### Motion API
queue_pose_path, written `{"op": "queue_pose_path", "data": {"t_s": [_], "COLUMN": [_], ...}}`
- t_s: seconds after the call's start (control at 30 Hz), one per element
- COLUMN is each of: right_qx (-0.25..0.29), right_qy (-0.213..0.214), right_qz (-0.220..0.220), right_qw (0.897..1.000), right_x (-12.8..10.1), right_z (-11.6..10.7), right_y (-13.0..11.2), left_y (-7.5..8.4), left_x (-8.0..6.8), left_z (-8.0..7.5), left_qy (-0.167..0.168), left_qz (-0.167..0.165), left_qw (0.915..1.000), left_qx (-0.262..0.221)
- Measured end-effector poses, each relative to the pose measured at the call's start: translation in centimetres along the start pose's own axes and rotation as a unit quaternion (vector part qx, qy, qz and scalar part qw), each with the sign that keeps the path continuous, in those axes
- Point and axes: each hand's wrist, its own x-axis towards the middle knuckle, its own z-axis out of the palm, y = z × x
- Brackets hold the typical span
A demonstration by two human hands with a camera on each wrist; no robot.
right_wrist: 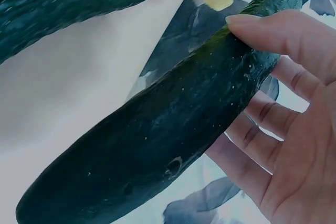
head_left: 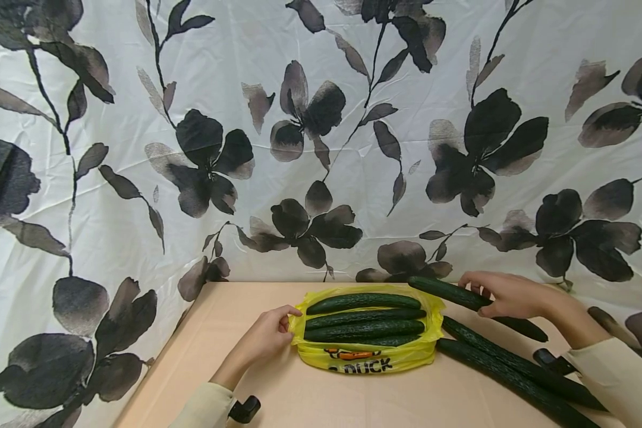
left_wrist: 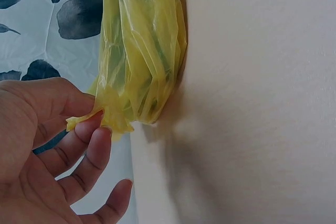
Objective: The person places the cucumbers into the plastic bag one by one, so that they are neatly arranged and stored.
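Note:
A yellow plastic bag (head_left: 369, 359) lies on the table with its mouth spread wide and several cucumbers (head_left: 364, 329) side by side in it. At the bag's left end my left hand (head_left: 269, 333) pinches the edge of the plastic between thumb and fingers; the left wrist view shows the gathered yellow film (left_wrist: 113, 111) there. My right hand (head_left: 519, 294) holds another dark green cucumber (right_wrist: 142, 129) between thumb and fingers, to the right of the bag. Its far end reaches near the bag's upper right corner.
Two long cucumbers (head_left: 519, 380) lie slanted on the table, right of the bag, below my right hand. The light tan tabletop (head_left: 203, 333) ends at the back against a white floral cloth (head_left: 353, 178). Dark wrist devices (head_left: 245, 410) show at both sleeves.

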Motion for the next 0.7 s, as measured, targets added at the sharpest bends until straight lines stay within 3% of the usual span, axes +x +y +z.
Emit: {"op": "queue_pose_path", "data": {"t_s": [0.7], "right_qx": [-0.023], "right_qy": [-0.014], "right_qz": [-0.059], "right_qw": [0.998], "right_x": [3.0], "right_z": [-0.1], "right_y": [-3.9], "left_y": [0.1], "left_x": [0.2], "left_z": [-0.2], "left_qy": [-0.005], "left_qz": [-0.007], "left_qw": [0.9999], "left_qx": [0.006]}}
